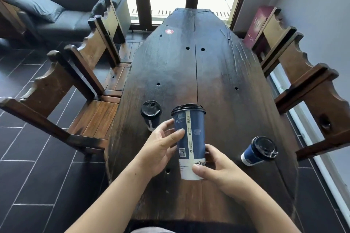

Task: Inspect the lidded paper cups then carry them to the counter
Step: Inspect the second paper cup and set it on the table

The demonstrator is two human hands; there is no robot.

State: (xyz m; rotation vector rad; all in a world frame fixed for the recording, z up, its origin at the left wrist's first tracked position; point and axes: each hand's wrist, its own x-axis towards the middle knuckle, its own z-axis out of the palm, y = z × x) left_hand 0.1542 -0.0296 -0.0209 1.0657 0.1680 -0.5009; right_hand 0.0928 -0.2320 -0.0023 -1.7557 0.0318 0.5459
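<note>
A tall cup point(189, 138) gripped in left hand point(161, 149) and right hand point(219, 174).
Near the table point(189, 66) edges stand left cup point(151, 114) and right cup point(258, 151).

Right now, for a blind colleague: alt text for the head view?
The left hand and right hand hold a tall cup, blue with a black lid, above a dark wooden table. A left cup and a right cup, shorter and lidded, stand on it.

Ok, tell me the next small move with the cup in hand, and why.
Probably rotate the tall cup a little in place. The left hand and the right hand both grip it over the table, and only its seam and QR-code side faces the camera, so its far side is out of view.
</note>
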